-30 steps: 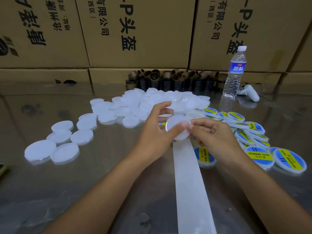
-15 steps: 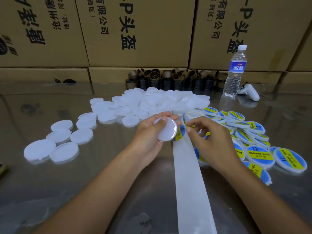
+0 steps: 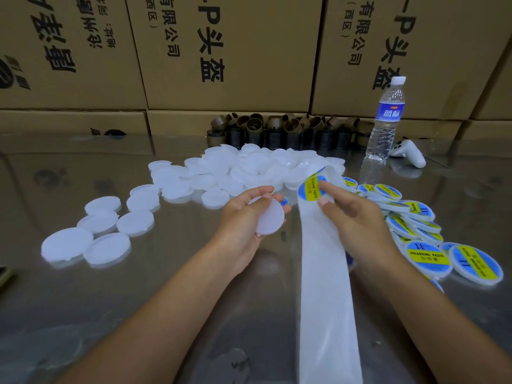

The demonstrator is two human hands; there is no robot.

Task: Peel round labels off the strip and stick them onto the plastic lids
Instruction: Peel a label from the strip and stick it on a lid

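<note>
hands parted since half a second back: blank lid (image 3: 270, 217) swung left, right hand (image 3: 357, 217) gone up the strip (image 3: 327, 286). round label (image 3: 310, 188): blue disc, yellow band, black print, on the white strip's raised far end, in front of the heap of plain lids (image 3: 249, 167). right index tip and thumb pinch its right edge; other fingers curled. left hand (image 3: 238, 220) palm up, fingers wrapped round the tilted blank lid, just left of the strip. labelled lids (image 3: 426, 256) lie right.
</note>
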